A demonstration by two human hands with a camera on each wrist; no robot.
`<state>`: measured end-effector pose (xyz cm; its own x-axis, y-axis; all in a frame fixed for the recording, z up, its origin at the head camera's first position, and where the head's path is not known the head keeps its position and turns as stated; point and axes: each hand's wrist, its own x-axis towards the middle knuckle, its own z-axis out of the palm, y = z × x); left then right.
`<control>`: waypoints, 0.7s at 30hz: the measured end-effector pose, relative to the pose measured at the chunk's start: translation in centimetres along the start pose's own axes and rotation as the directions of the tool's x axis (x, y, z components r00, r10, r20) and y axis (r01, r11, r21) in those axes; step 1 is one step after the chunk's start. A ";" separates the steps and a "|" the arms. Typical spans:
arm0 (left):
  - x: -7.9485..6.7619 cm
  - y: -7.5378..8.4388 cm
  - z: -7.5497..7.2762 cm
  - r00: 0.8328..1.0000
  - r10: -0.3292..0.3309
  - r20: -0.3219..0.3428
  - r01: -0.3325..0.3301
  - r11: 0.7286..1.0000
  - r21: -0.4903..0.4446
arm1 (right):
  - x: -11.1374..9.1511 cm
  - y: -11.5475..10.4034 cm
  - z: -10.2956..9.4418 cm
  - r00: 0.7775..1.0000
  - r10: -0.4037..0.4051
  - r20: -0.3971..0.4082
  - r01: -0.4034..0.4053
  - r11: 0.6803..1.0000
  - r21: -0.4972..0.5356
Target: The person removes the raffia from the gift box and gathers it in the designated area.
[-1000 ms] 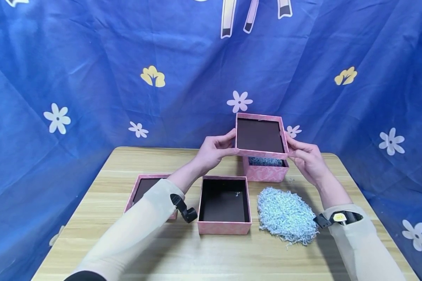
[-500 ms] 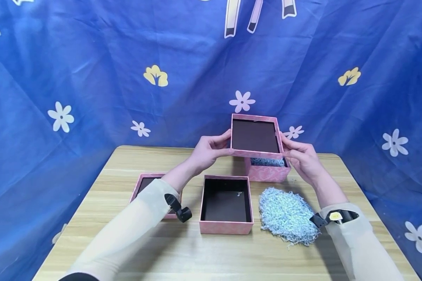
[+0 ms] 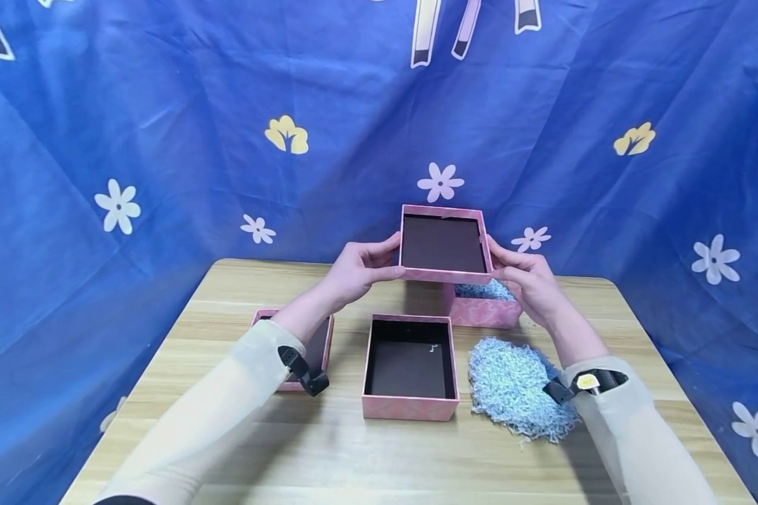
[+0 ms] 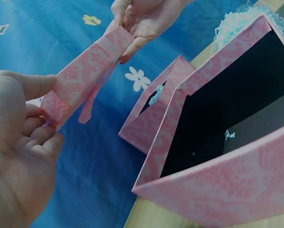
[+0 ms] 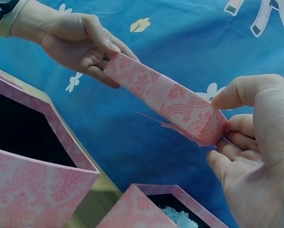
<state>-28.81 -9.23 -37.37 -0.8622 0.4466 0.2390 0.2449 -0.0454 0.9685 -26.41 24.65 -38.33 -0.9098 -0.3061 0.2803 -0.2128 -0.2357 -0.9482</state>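
Note:
A shallow pink box lid (image 3: 445,242), dark inside, is held in the air with its hollow side toward the head camera. My left hand (image 3: 363,270) pinches its left side, and my right hand (image 3: 526,275) pinches the right side. In the right wrist view a pale pink ribbon (image 5: 159,92) crosses the patterned edge, with a loose end below. Behind and under the lid stands a small pink box (image 3: 485,311) with blue shredded paper inside, partly hidden. Nearer me sits a larger open pink box (image 3: 409,408) with a scrap of shred on its black bottom.
A heap of blue shredded paper (image 3: 519,389) lies on the wooden table (image 3: 379,463) at the right. Another pink lid (image 3: 318,347), dark inside, lies at the left, partly covered by my left forearm. A blue cloth (image 3: 354,105) with printed flowers hangs behind the table.
Both hands have moved left together with the lid, uncovering more of the small box behind it. The head view has shifted slightly. Both grips look the same.

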 end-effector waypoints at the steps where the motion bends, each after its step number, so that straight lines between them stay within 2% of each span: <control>1: -0.1 0.0 -0.2 1.000 -0.004 0.000 0.004 1.000 0.005 | 0.2 0.1 0.2 1.000 0.006 -0.005 -0.006 1.000 -0.004; 6: -0.7 0.1 -1.4 0.999 -0.036 -0.005 0.036 0.998 0.043 | 0.9 0.5 1.1 0.999 0.038 -0.021 -0.038 0.999 -0.020; 12: -1.0 -0.1 -2.7 0.998 -0.060 -0.011 0.060 0.993 0.099 | 1.7 1.3 1.9 1.000 0.031 0.003 -0.031 1.000 -0.001; 21: -1.5 -1.0 -4.6 0.996 -0.085 -0.022 0.086 0.993 0.074 | 3.0 2.3 3.1 0.997 0.072 0.007 -0.072 0.997 -0.006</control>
<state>-29.76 -13.93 -38.40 -0.8895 0.4288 0.1575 0.2020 0.0599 0.9776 -28.54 20.32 -39.24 -0.9204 -0.3284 0.2121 -0.1489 -0.2070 -0.9669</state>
